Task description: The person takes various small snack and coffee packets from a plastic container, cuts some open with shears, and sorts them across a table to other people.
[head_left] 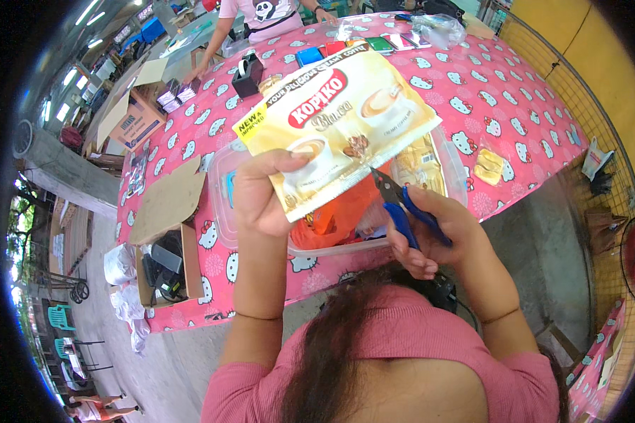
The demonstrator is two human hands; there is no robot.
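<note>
My left hand grips a cream-and-yellow instant coffee pack by its lower left corner, thumb on the front. The pack is tilted, printed side up. In my right hand are blue-handled side cutters, their dark jaws at the pack's lower edge. Whether the jaws touch the edge I cannot tell. Below the pack stands a clear plastic bin, partly hidden by it. Inside the bin lie an orange plastic bag and several yellow-gold sachets.
A pink cartoon-print cloth covers the table. An open cardboard box with dark gadgets stands at the left. Farther back are a tape dispenser, coloured packs and another person. A yellow twin sachet lies right of the bin.
</note>
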